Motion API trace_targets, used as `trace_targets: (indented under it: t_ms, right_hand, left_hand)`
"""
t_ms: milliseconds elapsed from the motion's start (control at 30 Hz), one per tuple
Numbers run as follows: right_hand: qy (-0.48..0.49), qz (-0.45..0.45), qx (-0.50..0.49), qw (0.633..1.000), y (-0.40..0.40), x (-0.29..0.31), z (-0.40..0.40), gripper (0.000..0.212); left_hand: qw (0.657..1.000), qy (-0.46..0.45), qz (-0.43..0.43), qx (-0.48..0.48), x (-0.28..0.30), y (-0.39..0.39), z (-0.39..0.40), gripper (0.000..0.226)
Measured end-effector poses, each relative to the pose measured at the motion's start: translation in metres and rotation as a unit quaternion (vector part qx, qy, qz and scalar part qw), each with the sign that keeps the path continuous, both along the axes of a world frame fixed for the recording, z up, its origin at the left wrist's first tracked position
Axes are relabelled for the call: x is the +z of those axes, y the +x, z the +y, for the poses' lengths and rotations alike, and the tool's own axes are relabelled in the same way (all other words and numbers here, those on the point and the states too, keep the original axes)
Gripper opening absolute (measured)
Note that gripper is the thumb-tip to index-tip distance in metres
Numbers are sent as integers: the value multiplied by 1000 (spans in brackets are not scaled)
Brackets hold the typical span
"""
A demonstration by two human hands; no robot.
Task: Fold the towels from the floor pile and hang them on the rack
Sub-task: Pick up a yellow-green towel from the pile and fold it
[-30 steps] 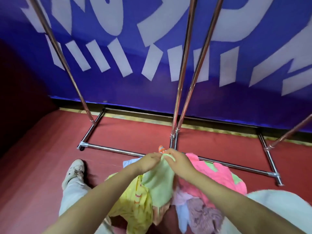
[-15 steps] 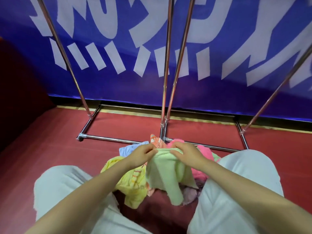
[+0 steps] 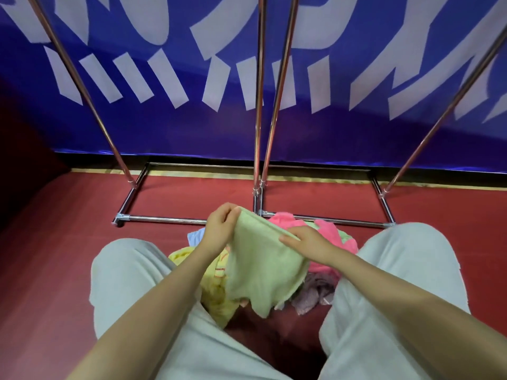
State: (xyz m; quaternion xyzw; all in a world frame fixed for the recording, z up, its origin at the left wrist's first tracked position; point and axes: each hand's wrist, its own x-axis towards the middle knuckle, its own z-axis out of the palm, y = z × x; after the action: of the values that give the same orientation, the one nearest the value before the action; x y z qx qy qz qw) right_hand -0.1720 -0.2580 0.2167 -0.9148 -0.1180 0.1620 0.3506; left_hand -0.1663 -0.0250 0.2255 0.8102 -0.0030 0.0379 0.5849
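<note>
Green towel — pinched along its top edge by left hand and right hand, unfolded; pile remaining, rack bare — task barely begun.

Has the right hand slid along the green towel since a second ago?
Yes. The right hand has parted from the left hand, sliding rightward down the green towel edge, away from the rack's middle poles.

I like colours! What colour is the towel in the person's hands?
Light green: the towel held up by both hands shows best in the head view.
</note>
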Motion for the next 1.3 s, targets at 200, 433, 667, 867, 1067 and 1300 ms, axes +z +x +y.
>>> trace_targets:
  t_ms: [200,433,667,867,1067,1300]
  right_hand:
    - [-20,-10,-35,999,-1,-23,-30,40]
    - [36,22,-88,995,-4,-43,-60,39]
    - [262,112,-176,942,-12,-31,-61,20]
    - [366,99,-262,888,2,-14,-48,8]
    - [251,1,-190,949,10,-5,-29,12]
    - [264,-38,-138,954,4,18,-26,19]
  left_hand:
    - [991,-72,5,113,3,27,-17,21]
    - [938,-197,70,277,-6,34,-2,18]
    - [935,-161,114,294,-15,25,18,22]
    - [930,-195,140,278,-12,17,4,20]
    - [981,-58,132,128,-3,15,-39,22]
    - [993,-62,88,-45,-8,3,-80,21]
